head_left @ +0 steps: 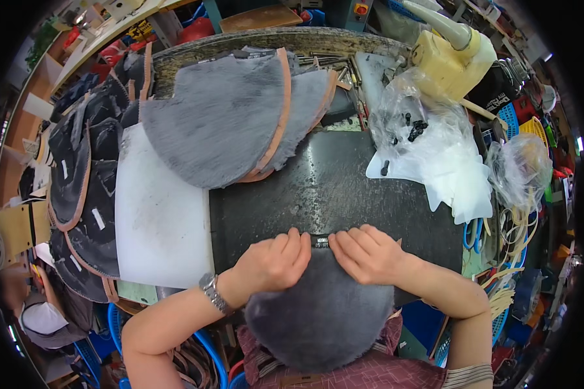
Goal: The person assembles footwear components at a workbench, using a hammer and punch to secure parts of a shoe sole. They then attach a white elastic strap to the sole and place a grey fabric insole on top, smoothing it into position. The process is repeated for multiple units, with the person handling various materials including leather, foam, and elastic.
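A rounded grey fuzzy fabric piece (321, 311) hangs from the near edge of the black work mat (272, 207) down over my lap. Its top edge is pinched in both fists. My left hand (276, 260), with a metal-link watch on the wrist, is closed on that edge at the left. At the right, my right hand (368, 254) is closed on the same edge. Between the hands shows a small dark label (320, 242) with pale print. Beyond them lie stacked grey fuzzy pieces (217, 117) with tan leather-like edging.
On the left are a white board (162, 207) and dark edged pieces (100, 194). Clear plastic bags (428, 136) with small black parts cover the right. Behind them stands a yellowish container (451, 65). Blue-handled scissors (474, 235) lie at the right edge. Another person (48, 311) is at far left.
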{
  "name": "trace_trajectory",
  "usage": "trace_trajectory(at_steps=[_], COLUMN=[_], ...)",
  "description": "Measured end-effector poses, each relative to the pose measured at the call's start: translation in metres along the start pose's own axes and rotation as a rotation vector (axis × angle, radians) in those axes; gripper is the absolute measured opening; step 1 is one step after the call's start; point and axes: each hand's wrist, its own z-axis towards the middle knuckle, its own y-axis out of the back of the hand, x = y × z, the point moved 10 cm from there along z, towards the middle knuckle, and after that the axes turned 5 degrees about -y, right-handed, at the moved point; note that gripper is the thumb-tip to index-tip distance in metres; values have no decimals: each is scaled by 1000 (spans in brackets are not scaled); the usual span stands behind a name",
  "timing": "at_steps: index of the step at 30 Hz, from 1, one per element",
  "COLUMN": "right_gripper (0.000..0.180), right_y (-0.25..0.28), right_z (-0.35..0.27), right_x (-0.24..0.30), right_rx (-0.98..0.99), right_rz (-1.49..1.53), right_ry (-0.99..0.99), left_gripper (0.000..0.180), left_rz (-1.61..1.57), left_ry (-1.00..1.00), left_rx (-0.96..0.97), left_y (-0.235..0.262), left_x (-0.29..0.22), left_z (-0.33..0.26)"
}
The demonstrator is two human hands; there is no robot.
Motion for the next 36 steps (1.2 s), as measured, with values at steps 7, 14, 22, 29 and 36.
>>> trace_trajectory(at_steps=[7,14,22,29,36], right_gripper=[29,37,64,69,41], right_y=[-6,-11,-14,9,58], right_z=[-2,-16,-34,-49,-70], right_x=[3,-5,-32,-38,74], right_rx=[61,240,463,370,402], right_rz=[46,164,457,593,387], right_ry=[45,-75,-270,-533,-352], left_gripper=[20,30,35,42,38], left_rz=[106,-72,-544,-577,-248], left_ry=[-240,-220,-21,-12,-89], left_rx=[116,278,424,292,467], left_y=[-6,-12,-11,-9,-20], left_x=[-15,-4,40,-2,-31], left_z=[8,0,12,17,17])
